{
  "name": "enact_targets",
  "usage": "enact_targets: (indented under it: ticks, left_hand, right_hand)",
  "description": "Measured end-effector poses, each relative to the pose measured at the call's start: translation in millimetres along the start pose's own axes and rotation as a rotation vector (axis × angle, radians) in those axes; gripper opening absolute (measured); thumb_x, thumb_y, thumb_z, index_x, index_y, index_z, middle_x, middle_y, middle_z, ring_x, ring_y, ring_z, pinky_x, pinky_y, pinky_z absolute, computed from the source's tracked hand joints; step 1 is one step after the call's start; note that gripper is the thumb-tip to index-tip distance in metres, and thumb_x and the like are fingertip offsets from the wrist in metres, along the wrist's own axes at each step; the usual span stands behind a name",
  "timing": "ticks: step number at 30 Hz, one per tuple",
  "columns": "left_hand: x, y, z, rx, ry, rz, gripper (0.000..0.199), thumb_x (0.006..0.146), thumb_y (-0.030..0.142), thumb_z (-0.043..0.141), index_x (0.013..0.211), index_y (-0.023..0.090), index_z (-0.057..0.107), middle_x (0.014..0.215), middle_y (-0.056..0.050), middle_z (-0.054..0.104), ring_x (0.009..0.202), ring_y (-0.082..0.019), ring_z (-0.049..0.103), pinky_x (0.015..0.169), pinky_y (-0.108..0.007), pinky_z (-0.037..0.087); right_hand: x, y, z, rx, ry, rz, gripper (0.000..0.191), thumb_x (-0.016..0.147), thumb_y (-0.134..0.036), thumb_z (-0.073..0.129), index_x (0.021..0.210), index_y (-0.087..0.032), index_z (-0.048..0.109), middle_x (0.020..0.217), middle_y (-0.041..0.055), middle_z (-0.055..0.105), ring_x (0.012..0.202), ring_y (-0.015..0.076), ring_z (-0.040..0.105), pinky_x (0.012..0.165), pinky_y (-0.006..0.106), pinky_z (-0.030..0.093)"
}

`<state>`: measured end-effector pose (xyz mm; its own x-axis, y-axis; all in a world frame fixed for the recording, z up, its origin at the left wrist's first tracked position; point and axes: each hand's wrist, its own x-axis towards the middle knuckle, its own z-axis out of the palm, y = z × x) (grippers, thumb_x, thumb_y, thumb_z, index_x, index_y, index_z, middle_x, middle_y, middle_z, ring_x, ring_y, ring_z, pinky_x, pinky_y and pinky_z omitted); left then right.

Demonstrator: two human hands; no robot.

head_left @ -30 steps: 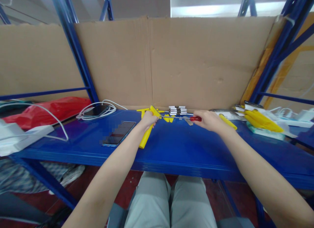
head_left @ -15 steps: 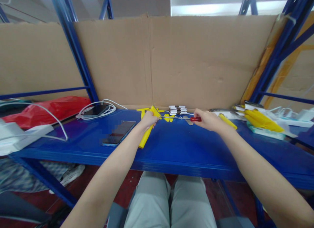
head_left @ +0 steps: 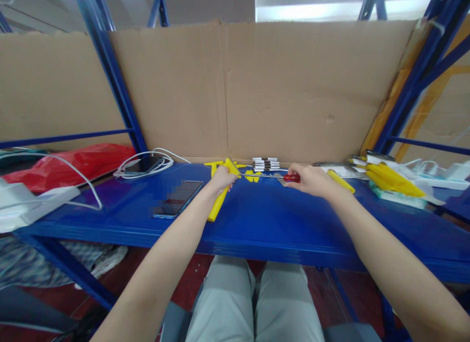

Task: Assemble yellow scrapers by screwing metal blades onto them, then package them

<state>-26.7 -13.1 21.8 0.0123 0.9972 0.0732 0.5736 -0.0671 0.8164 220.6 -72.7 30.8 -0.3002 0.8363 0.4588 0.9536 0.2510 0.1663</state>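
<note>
2 trousered legs (head_left: 235, 303) fill the bottom centre of the frame, under the blue table's (head_left: 264, 229) front edge. Left of centre on the table lies a phone (head_left: 179, 200).

Just right of it, the left hand (head_left: 222, 179) is closed around a yellow part (head_left: 217, 207), whose lower end slants toward the bottom of the frame and whose upper end pokes out above the fingers. Right of centre, the right hand (head_left: 308, 179) grips a screwdriver (head_left: 292, 178) by its red handle. The shaft runs level to the yellow part's upper end; whether the tip touches is too small to tell.

Compared with 0.5 s ago, the red handle sits slightly further left; the left hand and yellow part hold nearly the same place.

Beyond the shaft are yellow bits (head_left: 252, 176) and a white-and-black stack (head_left: 266, 164). A yellow tube (head_left: 340, 181) lies just beside the right wrist. Cardboard (head_left: 293, 87) spans the frame's upper half.
</note>
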Motion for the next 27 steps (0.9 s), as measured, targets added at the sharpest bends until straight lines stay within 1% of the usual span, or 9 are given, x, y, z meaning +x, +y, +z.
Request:
enact_targets:
  ticks: [3, 7, 11, 14, 16, 18, 20, 24, 27]
  left_hand:
    - [-0.4, 0.3, 0.2, -0.004, -0.01, 0.005, 0.015, 0.073, 0.003, 0.051, 0.062, 0.012, 0.054, 0.036, 0.005, 0.041, 0.033, -0.009, 0.04, 0.041, -0.021, 0.035]
    - [-1.0, 0.7, -0.1, -0.006, -0.004, 0.004, 0.014, 0.072, 0.003, 0.053, 0.062, 0.012, 0.055, 0.037, 0.005, 0.041, 0.034, -0.008, 0.04, 0.041, -0.02, 0.035]
    - [-0.4, -0.1, -0.3, -0.014, 0.0, 0.002, 0.016, 0.072, 0.003, 0.054, 0.06, 0.013, 0.052, 0.037, 0.006, 0.041, 0.033, -0.007, 0.039, 0.039, -0.019, 0.032]
    - [0.0, -0.6, -0.2, -0.019, -0.004, 0.011, 0.019, 0.072, 0.002, 0.053, 0.058, 0.014, 0.049, 0.037, 0.006, 0.042, 0.033, -0.007, 0.039, 0.038, -0.019, 0.032]
    - [0.3, -0.6, 0.0, -0.018, -0.003, 0.009, 0.02, 0.072, 0.002, 0.052, 0.057, 0.014, 0.049, 0.037, 0.005, 0.042, 0.033, -0.007, 0.039, 0.039, -0.019, 0.032]
    - [0.5, -0.5, 0.2, -0.013, -0.002, 0.003, 0.019, 0.072, 0.003, 0.052, 0.057, 0.014, 0.05, 0.037, 0.005, 0.042, 0.032, -0.007, 0.039, 0.04, -0.02, 0.033]
    - [0.7, -0.5, 0.5, -0.012, -0.002, 0.0, 0.017, 0.072, 0.003, 0.053, 0.059, 0.013, 0.051, 0.036, 0.005, 0.042, 0.032, -0.007, 0.039, 0.041, -0.02, 0.034]
    - [0.5, -0.7, 0.6, -0.019, -0.004, 0.005, 0.016, 0.071, 0.003, 0.053, 0.059, 0.013, 0.052, 0.037, 0.005, 0.042, 0.033, -0.008, 0.04, 0.043, -0.021, 0.035]
    - [-0.1, -0.8, 0.3, -0.019, -0.002, 0.003, 0.018, 0.071, 0.003, 0.053, 0.058, 0.014, 0.051, 0.036, 0.005, 0.042, 0.032, -0.009, 0.04, 0.042, -0.022, 0.035]
  right_hand:
    - [0.4, 0.6, 0.5, -0.007, 0.0, 0.014, 0.015, 0.077, -0.034, 0.059, 0.085, -0.023, 0.055, 0.076, 0.0037, 0.068, 0.063, 0.0181, 0.06, 0.053, 0.025, 0.032]
    - [0.6, 2.0, 1.2, -0.019, 0.007, 0.001, 0.011, 0.079, -0.032, 0.056, 0.082, -0.022, 0.058, 0.079, 0.0045, 0.069, 0.069, 0.0191, 0.062, 0.055, 0.025, 0.034]
    - [0.7, 3.1, 1.8, -0.006, -0.032, -0.01, 0.02, 0.083, -0.037, 0.051, 0.084, -0.022, 0.064, 0.086, 0.0048, 0.071, 0.077, 0.0204, 0.063, 0.059, 0.026, 0.036]
    - [0.9, 2.8, 2.0, 0.015, -0.054, 0.004, 0.023, 0.086, -0.037, 0.047, 0.086, -0.022, 0.065, 0.088, 0.005, 0.071, 0.079, 0.0204, 0.064, 0.061, 0.027, 0.038]
    - [1.1, 2.3, 2.2, 0.03, -0.067, 0.014, 0.022, 0.085, -0.038, 0.05, 0.087, -0.021, 0.063, 0.088, 0.0056, 0.071, 0.078, 0.0207, 0.064, 0.061, 0.027, 0.038]
    - [1.2, 2.1, 2.7, 0.04, -0.072, 0.028, 0.021, 0.08, -0.04, 0.056, 0.089, -0.021, 0.061, 0.086, 0.0061, 0.07, 0.076, 0.0209, 0.063, 0.059, 0.026, 0.037]
    - [1.3, 2.5, 3.2, 0.046, -0.06, 0.04, 0.021, 0.077, -0.038, 0.06, 0.089, -0.021, 0.058, 0.083, 0.0056, 0.069, 0.071, 0.02, 0.062, 0.057, 0.026, 0.036]
    - [1.4, 3.3, 3.6, 0.039, -0.012, 0.023, 0.01, 0.079, -0.031, 0.056, 0.083, -0.022, 0.056, 0.078, 0.0045, 0.068, 0.066, 0.0185, 0.06, 0.055, 0.025, 0.033]
    - [1.2, 3.4, 3.4, 0.027, -0.009, -0.002, 0.01, 0.079, -0.03, 0.054, 0.08, -0.021, 0.057, 0.078, 0.0052, 0.068, 0.069, 0.0196, 0.061, 0.056, 0.026, 0.033]
